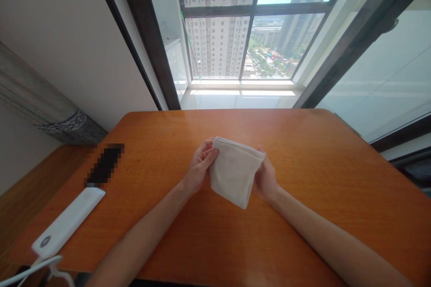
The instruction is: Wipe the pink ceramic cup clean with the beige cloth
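Observation:
A folded white cloth point(234, 172) is held just above the middle of an orange wooden table point(269, 130). My left hand point(201, 166) pinches its left edge, with the thumb on top. My right hand point(266, 177) grips the right side, with most of the fingers hidden behind the fabric. The lower corner of the cloth hangs toward me. Whether it touches the tabletop, I cannot tell.
On the table's left side lie a long white device point(67, 223) with a white cable point(30, 273) and a pixelated dark object point(105, 166). Large windows point(235, 45) stand beyond the far edge, and a wall point(74, 40) rises at left.

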A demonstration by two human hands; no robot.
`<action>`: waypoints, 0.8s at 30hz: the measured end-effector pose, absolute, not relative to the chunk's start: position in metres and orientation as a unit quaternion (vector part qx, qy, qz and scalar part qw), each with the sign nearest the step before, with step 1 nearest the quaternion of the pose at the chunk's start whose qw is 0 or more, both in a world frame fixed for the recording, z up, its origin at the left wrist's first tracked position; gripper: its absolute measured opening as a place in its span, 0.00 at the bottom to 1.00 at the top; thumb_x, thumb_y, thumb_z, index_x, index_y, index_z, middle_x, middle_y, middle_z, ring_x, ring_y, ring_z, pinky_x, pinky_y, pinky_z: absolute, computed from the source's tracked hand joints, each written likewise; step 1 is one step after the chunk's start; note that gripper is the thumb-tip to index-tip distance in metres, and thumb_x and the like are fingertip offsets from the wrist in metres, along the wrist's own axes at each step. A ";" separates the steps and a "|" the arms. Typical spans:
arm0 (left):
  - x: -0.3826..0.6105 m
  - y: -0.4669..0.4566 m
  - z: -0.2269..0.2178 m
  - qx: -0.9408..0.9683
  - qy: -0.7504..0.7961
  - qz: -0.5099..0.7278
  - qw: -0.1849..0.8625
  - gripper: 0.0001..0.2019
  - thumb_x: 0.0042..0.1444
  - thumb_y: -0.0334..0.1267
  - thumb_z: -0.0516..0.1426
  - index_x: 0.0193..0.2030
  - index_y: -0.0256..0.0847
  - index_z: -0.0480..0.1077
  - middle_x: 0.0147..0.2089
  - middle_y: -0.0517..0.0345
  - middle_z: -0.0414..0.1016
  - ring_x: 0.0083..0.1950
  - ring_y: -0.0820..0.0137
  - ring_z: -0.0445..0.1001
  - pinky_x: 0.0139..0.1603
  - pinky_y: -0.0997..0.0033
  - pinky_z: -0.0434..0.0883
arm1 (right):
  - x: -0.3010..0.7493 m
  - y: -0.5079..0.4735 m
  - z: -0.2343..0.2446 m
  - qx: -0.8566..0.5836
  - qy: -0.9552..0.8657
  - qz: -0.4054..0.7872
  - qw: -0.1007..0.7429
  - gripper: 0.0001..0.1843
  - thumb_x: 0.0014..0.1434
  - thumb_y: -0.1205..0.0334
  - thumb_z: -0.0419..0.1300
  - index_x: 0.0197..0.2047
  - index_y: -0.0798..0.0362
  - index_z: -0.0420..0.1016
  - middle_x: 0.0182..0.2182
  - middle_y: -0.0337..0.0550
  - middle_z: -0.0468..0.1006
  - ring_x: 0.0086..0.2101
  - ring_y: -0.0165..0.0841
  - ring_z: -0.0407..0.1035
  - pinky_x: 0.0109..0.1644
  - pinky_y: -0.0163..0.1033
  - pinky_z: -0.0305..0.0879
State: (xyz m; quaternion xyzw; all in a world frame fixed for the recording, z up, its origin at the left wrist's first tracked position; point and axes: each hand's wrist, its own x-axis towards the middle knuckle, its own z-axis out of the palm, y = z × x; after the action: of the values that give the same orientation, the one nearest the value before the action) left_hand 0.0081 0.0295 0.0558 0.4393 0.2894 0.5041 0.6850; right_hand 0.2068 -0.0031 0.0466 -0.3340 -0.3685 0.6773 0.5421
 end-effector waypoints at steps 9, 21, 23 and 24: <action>0.017 0.025 0.064 0.462 0.418 0.599 0.502 0.20 0.58 0.55 0.71 0.45 0.43 0.75 0.46 0.58 0.81 0.41 0.71 0.77 0.41 0.74 0.72 | 0.210 -0.003 0.051 -0.238 -0.280 0.802 0.471 0.51 0.52 0.19 0.68 0.63 0.50 0.78 0.59 0.57 0.85 0.66 0.57 0.73 0.72 0.62 0.68; 0.000 0.038 0.045 0.523 0.407 0.572 0.484 0.16 0.66 0.55 0.64 0.46 0.44 0.75 0.34 0.62 0.76 0.34 0.71 0.73 0.34 0.74 0.69 | 0.213 0.001 0.047 -0.299 -0.259 0.796 0.458 0.29 0.59 0.58 0.74 0.62 0.52 0.78 0.52 0.51 0.89 0.58 0.48 0.82 0.67 0.52 0.77; -0.009 0.043 0.037 0.528 0.423 0.605 0.419 0.13 0.71 0.51 0.58 0.47 0.45 0.75 0.34 0.62 0.73 0.35 0.71 0.72 0.37 0.73 0.69 | 0.215 0.004 0.049 -0.313 -0.258 0.787 0.465 0.25 0.61 0.56 0.72 0.60 0.52 0.79 0.52 0.51 0.89 0.59 0.49 0.81 0.68 0.54 0.76; -0.014 0.047 0.033 0.538 0.432 0.617 0.380 0.12 0.72 0.49 0.56 0.48 0.45 0.75 0.36 0.61 0.73 0.37 0.70 0.72 0.41 0.71 0.70 | 0.216 0.006 0.052 -0.323 -0.260 0.776 0.475 0.24 0.62 0.55 0.71 0.60 0.52 0.80 0.53 0.52 0.88 0.60 0.50 0.80 0.68 0.55 0.75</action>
State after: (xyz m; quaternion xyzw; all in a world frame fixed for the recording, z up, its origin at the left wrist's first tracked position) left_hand -0.0145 0.0469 0.0327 0.5376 0.4319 0.6166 0.3797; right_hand 0.2165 0.0064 0.0518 -0.3228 -0.2603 0.7764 0.4746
